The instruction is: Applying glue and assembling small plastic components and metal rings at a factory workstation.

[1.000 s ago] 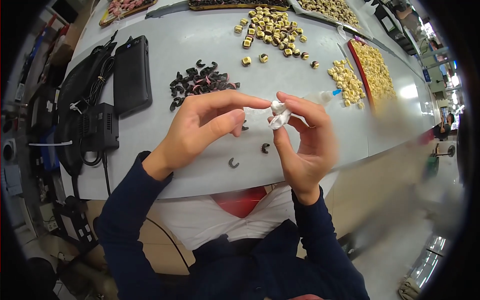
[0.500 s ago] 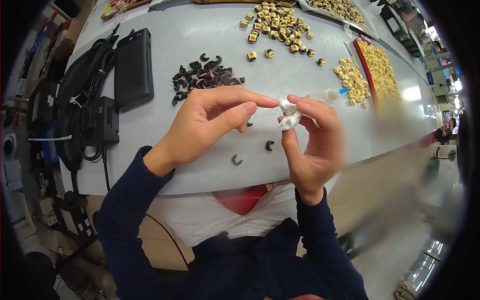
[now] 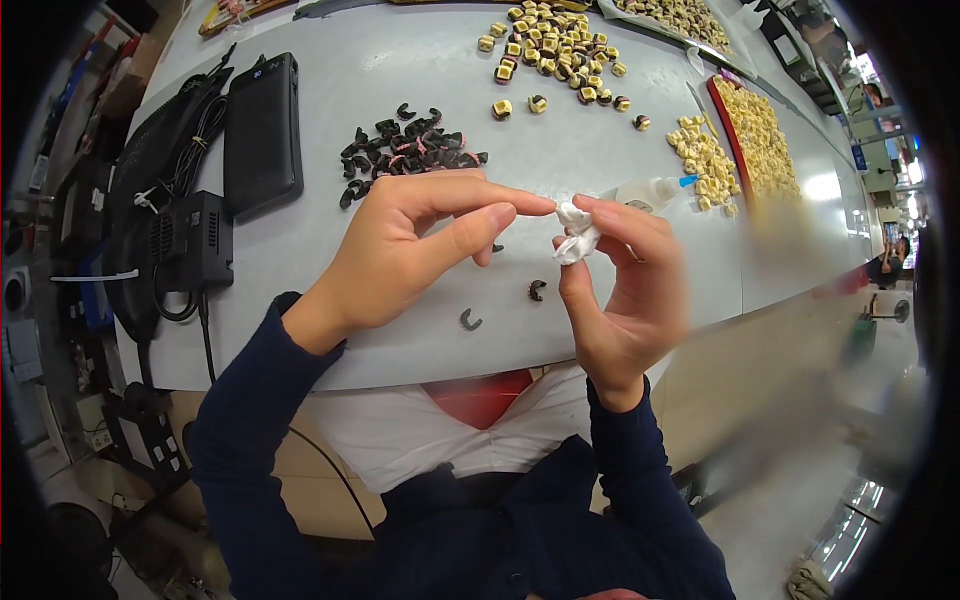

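Note:
Between the thumb and fingers of my right hand (image 3: 630,300) is a crumpled white tissue or wipe (image 3: 576,235), held above the table's front part. My left hand (image 3: 400,245) reaches across with its index finger stretched out, and the fingertip touches the wipe's upper left side. Its thumb is apart from the index fingertip, and the other fingers are curled and partly hidden. Below the hands lie two small dark C-shaped pieces (image 3: 537,290), separate from each other. Behind my left hand spreads a heap of similar black curved pieces (image 3: 415,148), some with pink edges.
Small yellow-and-dark blocks (image 3: 560,50) lie scattered at the back. To the right are loose pale yellow pieces (image 3: 705,165), a red-edged tray (image 3: 722,110) of more, and a clear bottle (image 3: 650,192) with a blue tip. A black power bank (image 3: 262,135) and cables are at left.
Both hands keep almost the same pose on the wipe. The whole view has shifted very slightly; nothing has been taken up or let go.

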